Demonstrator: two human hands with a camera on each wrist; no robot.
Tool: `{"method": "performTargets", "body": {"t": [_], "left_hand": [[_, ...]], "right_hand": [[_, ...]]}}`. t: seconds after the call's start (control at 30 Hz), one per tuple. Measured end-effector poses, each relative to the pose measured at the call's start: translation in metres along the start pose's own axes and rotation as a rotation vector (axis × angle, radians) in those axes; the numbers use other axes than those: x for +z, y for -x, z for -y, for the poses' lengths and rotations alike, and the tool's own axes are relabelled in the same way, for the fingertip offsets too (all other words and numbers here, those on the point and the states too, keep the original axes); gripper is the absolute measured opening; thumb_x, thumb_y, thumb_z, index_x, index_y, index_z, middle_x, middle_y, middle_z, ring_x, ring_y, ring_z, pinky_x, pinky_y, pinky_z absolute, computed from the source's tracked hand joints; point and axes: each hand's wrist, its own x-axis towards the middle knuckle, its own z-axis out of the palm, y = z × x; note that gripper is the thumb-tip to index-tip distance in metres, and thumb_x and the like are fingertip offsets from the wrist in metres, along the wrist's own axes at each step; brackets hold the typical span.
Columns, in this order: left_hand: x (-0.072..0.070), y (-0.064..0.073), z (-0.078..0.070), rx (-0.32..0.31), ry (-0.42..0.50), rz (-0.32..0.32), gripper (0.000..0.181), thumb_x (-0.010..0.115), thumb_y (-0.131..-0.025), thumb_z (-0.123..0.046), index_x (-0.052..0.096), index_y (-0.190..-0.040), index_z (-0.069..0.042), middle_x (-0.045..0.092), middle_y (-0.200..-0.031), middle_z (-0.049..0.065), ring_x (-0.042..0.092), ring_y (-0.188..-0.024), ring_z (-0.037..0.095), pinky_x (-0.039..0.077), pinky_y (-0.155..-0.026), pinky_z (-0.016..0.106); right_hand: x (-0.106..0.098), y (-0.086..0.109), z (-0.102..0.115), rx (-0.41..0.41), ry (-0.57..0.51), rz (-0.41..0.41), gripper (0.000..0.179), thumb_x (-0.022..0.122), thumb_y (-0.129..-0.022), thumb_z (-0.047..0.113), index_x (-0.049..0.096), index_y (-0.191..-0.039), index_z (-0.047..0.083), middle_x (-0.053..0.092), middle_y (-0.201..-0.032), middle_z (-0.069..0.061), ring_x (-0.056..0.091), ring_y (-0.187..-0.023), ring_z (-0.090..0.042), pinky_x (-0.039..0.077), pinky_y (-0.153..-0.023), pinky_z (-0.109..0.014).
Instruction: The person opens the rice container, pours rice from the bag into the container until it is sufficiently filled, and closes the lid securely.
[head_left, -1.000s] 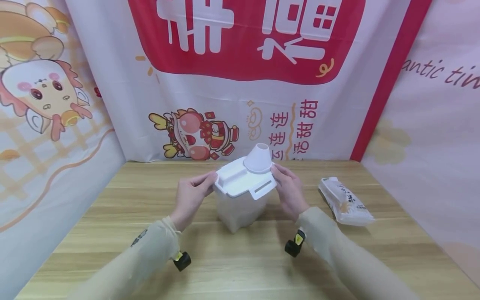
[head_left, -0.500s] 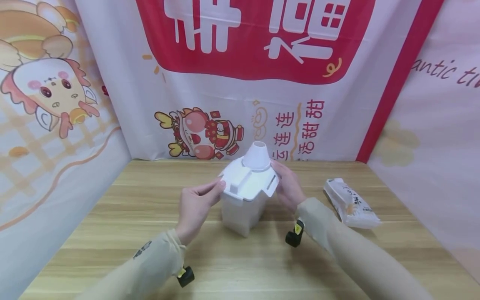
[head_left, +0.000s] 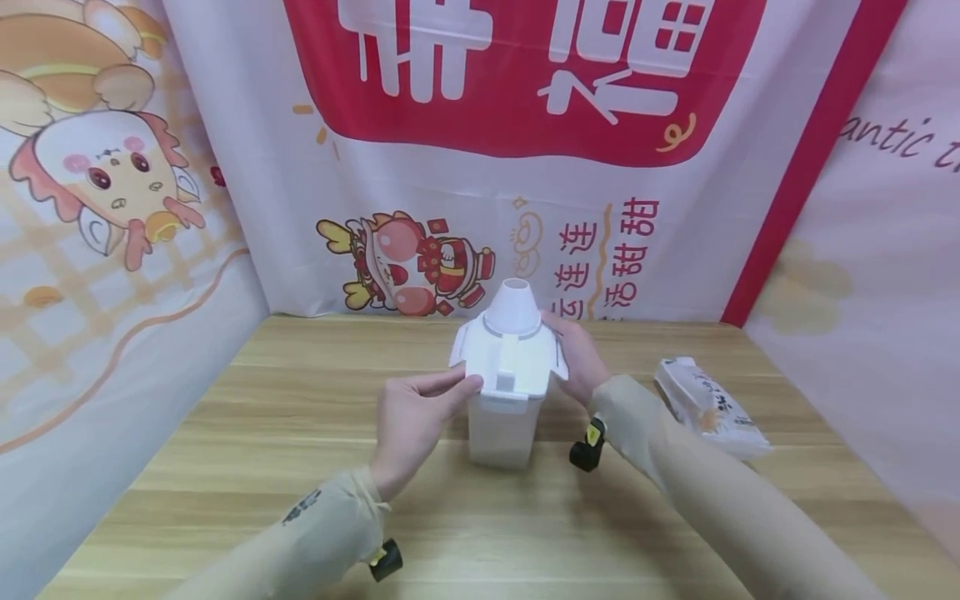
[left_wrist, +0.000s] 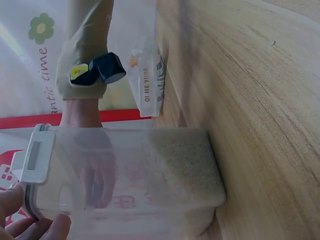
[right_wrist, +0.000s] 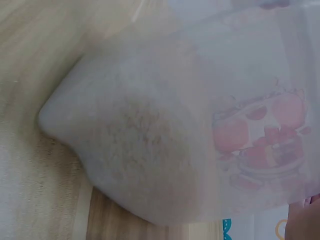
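Note:
A translucent food storage container [head_left: 501, 435] stands upright on the table, its white lid [head_left: 483, 350] carrying a cone-shaped spout [head_left: 513, 308] at the back. Rice-like grains [left_wrist: 182, 165] fill its lower part in the left wrist view. My left hand [head_left: 416, 421] pinches the lid's near left corner, thumb on top and fingers under the rim. At the far right side, my right hand [head_left: 581, 354] holds the container by the lid's edge, its fingers partly hidden behind it. A white side clip [left_wrist: 39, 156] hangs from the lid.
A printed white plastic package [head_left: 711, 407] lies on the wooden table [head_left: 300, 433] to the right. Printed cloths hang at the back [head_left: 420, 167] and along both sides. Each wrist wears a small black camera [head_left: 587, 446].
Both hands have turned the container counterclockwise, so a narrow side of the lid now faces me. My left hand has come round toward the front. The head view has shifted slightly.

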Motion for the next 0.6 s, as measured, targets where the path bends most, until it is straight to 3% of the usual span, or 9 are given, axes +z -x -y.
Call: {"method": "performTargets", "body": {"t": [0.3, 0.6], "left_hand": [[0.0052, 0.0022, -0.0019, 0.025, -0.043, 0.0, 0.031, 0.086, -0.073, -0.044, 0.079, -0.098, -0.027, 0.073, -0.096, -0.011, 0.067, -0.097, 0.006, 0.055, -0.085, 0.028], [0.0034, 0.0003, -0.0004, 0.07, -0.057, 0.036, 0.032, 0.085, -0.073, -0.047, 0.079, -0.097, -0.027, 0.073, -0.094, -0.011, 0.069, -0.093, 0.008, 0.056, -0.083, 0.03]], "right_hand": [[0.0, -0.0048, 0.0055, 0.065, -0.05, -0.017, 0.043, 0.057, -0.1, 0.034, 0.052, -0.136, 0.011, 0.059, -0.131, -0.009, 0.059, -0.116, -0.023, 0.051, -0.095, -0.032], [-0.0041, -0.0036, 0.01, 0.071, 0.031, -0.027, 0.045, 0.056, -0.101, 0.036, 0.051, -0.139, 0.013, 0.059, -0.13, -0.007, 0.058, -0.117, -0.022, 0.051, -0.094, -0.031]]}}
